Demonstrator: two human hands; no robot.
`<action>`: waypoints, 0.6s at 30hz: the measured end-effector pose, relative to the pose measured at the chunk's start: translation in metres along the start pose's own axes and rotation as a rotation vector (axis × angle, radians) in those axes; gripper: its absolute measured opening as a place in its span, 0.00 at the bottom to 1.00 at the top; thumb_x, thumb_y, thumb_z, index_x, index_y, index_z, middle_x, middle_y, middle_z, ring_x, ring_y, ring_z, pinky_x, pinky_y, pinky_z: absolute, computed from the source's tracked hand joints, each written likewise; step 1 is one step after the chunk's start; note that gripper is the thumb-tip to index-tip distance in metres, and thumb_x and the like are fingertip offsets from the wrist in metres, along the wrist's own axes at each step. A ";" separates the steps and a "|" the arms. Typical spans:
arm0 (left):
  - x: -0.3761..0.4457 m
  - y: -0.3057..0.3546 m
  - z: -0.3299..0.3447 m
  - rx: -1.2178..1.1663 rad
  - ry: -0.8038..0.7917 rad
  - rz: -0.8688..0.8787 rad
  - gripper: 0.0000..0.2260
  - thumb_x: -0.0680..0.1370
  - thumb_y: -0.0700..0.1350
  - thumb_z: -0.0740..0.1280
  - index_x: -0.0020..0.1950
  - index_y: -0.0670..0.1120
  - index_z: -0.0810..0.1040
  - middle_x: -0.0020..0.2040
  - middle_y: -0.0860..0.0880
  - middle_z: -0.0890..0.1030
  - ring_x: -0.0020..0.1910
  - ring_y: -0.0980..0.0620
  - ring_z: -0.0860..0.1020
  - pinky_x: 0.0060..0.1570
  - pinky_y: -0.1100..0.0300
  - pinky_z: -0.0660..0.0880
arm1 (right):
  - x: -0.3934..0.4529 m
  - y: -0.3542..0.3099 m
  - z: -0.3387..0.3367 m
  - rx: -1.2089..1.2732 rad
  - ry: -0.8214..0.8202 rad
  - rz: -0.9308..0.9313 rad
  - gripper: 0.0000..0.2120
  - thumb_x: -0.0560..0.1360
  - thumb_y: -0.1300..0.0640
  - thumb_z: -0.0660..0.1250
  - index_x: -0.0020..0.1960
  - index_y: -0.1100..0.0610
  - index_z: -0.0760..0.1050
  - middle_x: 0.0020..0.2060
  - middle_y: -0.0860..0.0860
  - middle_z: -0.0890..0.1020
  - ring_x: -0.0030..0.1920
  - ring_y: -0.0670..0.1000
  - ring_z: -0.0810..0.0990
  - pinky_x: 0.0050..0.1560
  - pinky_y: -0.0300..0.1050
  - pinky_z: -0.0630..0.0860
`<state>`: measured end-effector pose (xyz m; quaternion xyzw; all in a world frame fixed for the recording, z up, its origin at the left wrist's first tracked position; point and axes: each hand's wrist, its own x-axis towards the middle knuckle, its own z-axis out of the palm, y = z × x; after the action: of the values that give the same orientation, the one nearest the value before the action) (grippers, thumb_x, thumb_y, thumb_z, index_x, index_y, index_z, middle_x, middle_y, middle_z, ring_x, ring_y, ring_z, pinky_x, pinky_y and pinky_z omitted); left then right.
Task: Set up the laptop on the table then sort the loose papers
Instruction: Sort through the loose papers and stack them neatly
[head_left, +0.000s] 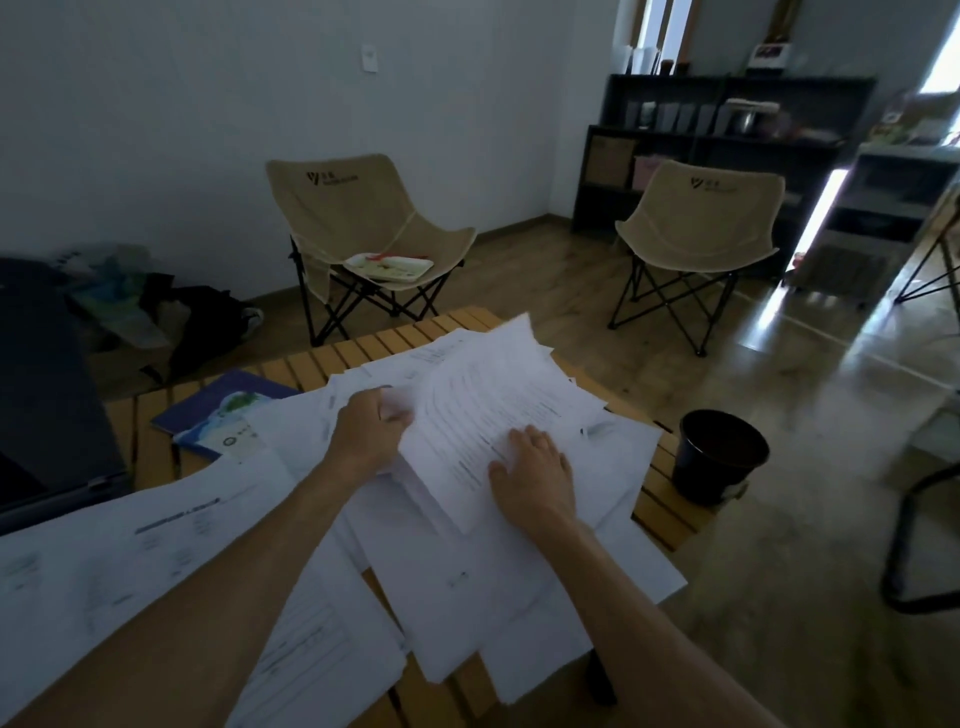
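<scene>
Loose white printed papers (524, 587) lie scattered in an overlapping heap across the yellow slatted table (311, 358). My left hand (370, 427) grips the left edge of a small stack of sheets (488, 405) lifted slightly off the heap. My right hand (535, 467) lies flat on top of that same stack, fingers spread. The dark laptop (47, 395) stands open at the far left edge of the table, its screen dark.
A blue booklet (218, 410) lies on the table behind the papers. Two beige folding chairs (374, 234) (696, 228) stand beyond the table, one bearing a tray. A black bin (719, 454) sits on the floor right of the table. Dark shelves (717, 140) line the back wall.
</scene>
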<state>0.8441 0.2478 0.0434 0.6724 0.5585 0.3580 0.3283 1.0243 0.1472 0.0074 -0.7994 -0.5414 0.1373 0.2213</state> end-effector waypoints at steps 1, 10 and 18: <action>-0.005 0.004 -0.009 0.022 0.051 0.043 0.16 0.77 0.44 0.70 0.62 0.39 0.78 0.59 0.45 0.80 0.59 0.48 0.77 0.56 0.56 0.72 | 0.000 -0.002 -0.003 0.091 0.069 0.014 0.32 0.82 0.48 0.60 0.80 0.55 0.53 0.81 0.55 0.53 0.80 0.55 0.50 0.80 0.54 0.48; -0.055 0.028 -0.200 0.237 -0.169 0.271 0.14 0.77 0.42 0.70 0.63 0.46 0.80 0.57 0.49 0.83 0.56 0.52 0.81 0.58 0.51 0.77 | -0.011 -0.073 -0.092 0.106 -0.087 -0.419 0.25 0.74 0.47 0.73 0.69 0.49 0.73 0.66 0.49 0.77 0.65 0.53 0.75 0.69 0.60 0.71; -0.104 -0.019 -0.259 -0.225 -0.057 -0.192 0.13 0.75 0.42 0.73 0.58 0.41 0.81 0.53 0.44 0.85 0.51 0.45 0.84 0.46 0.57 0.82 | -0.057 -0.085 -0.037 0.809 -0.475 -0.139 0.08 0.78 0.58 0.69 0.55 0.59 0.83 0.53 0.53 0.86 0.53 0.55 0.85 0.55 0.56 0.82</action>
<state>0.6025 0.1594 0.1521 0.5845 0.5671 0.3663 0.4501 0.9515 0.1141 0.0812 -0.5575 -0.5322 0.5010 0.3937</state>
